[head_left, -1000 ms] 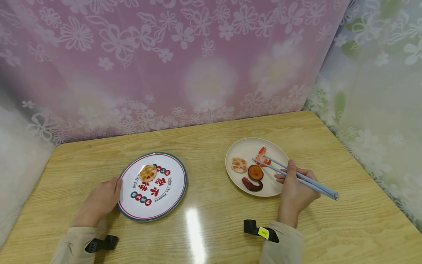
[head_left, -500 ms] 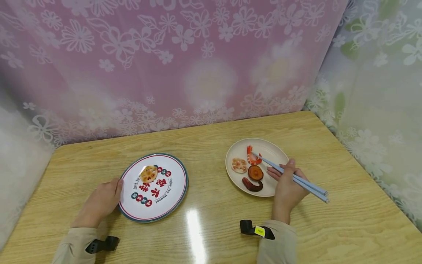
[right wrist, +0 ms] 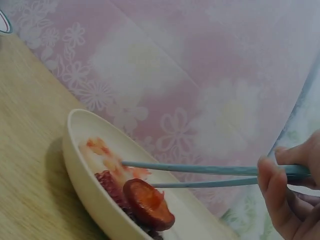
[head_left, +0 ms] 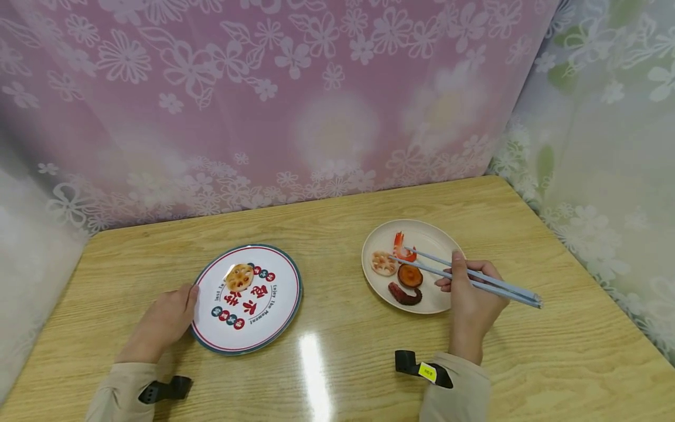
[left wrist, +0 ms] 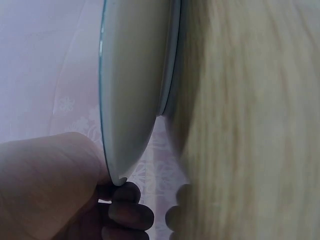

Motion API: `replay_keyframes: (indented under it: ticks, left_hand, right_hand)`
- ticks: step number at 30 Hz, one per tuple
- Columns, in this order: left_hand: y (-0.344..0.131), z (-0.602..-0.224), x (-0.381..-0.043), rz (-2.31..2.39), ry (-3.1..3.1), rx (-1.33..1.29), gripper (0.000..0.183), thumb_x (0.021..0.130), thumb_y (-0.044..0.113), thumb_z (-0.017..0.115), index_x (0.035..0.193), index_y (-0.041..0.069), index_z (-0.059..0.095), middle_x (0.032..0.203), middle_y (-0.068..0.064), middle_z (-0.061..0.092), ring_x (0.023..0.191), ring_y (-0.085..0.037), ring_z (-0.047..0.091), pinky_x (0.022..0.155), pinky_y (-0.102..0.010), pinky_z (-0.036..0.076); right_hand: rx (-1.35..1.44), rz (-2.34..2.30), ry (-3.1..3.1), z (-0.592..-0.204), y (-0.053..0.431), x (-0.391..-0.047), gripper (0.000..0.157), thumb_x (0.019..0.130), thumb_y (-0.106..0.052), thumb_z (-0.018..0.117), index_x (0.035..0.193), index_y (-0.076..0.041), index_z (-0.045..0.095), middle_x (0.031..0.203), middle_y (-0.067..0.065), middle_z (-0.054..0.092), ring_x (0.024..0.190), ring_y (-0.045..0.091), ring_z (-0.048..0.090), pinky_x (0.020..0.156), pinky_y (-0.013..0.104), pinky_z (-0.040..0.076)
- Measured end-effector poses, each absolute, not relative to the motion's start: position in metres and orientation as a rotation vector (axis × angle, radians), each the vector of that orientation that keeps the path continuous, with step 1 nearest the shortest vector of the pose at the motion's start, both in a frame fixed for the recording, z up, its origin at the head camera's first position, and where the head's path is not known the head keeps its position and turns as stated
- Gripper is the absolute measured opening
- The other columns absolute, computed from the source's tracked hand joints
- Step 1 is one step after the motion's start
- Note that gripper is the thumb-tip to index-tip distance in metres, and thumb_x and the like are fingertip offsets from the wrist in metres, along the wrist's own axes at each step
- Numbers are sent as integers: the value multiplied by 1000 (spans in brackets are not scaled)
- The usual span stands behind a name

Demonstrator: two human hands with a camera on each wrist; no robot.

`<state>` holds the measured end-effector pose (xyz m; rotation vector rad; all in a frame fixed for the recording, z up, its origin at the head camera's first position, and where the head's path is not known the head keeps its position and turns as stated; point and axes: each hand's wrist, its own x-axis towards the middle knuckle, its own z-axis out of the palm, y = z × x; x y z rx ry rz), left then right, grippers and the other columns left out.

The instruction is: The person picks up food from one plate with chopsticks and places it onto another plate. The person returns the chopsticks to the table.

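Note:
My right hand (head_left: pixel 474 302) holds a pair of blue-grey chopsticks (head_left: pixel 448 273), their tips spread over a cream plate (head_left: pixel 429 299). One tip is by the shrimp (head_left: pixel 402 249), the other near a pale lotus root slice (head_left: pixel 383 264). A brown mushroom cap (head_left: pixel 410 275) and a dark red octopus tentacle (head_left: pixel 405 294) lie beside them. In the right wrist view the mushroom cap (right wrist: pixel 148 204) stands out in front. My left hand (head_left: pixel 163 322) grips the left rim of a white plate (head_left: pixel 274 316) with red lettering. A browned lotus root slice (head_left: pixel 239 277) rests on it. The left wrist view shows thumb and fingers pinching that plate's rim (left wrist: pixel 112 170).
Both plates stand on a wooden table (head_left: pixel 337 281), apart from each other. A pink floral curtain (head_left: pixel 263 117) hangs behind the table, and a pale floral one (head_left: pixel 606 176) is on the right.
The shrimp has shifted left on the cream plate, toward the pale lotus root slice. The chopsticks closed up around it, then spread again, and my right hand moved left and back right. The left hand stays put.

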<state>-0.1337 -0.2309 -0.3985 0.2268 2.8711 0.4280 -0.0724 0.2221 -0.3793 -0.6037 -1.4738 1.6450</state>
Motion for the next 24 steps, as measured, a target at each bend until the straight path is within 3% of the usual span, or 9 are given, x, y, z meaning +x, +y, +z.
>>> replay_keyframes:
  ticks: [4, 12, 24]
  left_hand:
    - [-230, -398, -134, 416, 2873, 226, 42, 106, 23, 30, 117, -12, 51, 94, -22, 60, 91, -37, 58, 82, -57, 45]
    - [-228, -397, -135, 429, 2856, 207, 42, 106, 24, 31, 118, -12, 50, 93, -21, 59, 89, -35, 57, 83, -57, 45]
    - [-232, -399, -134, 434, 2879, 242, 39, 106, 23, 31, 110, -10, 52, 84, -16, 57, 82, -32, 55, 74, -52, 46]
  right_hand:
    - [-547, 1628, -1567, -370, 222, -70, 26, 84, -8, 74, 77, 13, 61, 60, 2, 66, 39, 11, 59, 38, 21, 46]
    - [-574, 1554, -1693, -354, 221, -63, 27, 84, -12, 76, 78, 10, 61, 61, -5, 66, 39, 9, 57, 39, 20, 46]
    - [-508, 1592, -1717, -360, 212, -67, 25, 82, -9, 77, 77, 11, 62, 63, 6, 66, 38, 12, 56, 40, 19, 46]
